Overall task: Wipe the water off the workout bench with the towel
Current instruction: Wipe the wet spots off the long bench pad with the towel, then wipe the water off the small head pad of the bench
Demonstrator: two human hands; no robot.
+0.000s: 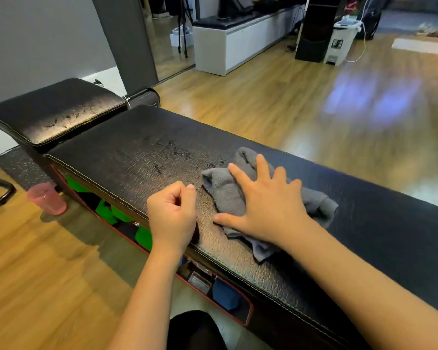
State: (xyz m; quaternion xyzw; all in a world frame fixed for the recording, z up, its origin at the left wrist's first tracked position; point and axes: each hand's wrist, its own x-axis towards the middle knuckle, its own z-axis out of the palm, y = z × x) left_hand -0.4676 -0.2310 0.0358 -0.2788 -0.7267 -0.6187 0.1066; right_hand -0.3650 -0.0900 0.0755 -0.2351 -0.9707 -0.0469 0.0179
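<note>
Right hand (268,208) flat, fingers spread, pressing towel (228,190) on bench (127,157); left hand (173,210) fisted, empty, at bench edge

You're over a glossy wood-plank floor (276,102) catching bluish light. A grey wall (36,41) stands at your left, a long white cabinet (238,44) far ahead, a white pedal bin (341,41) beside a dark tower (316,29).

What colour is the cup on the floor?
Pink, see-through; the cup shows in the head view.
</note>
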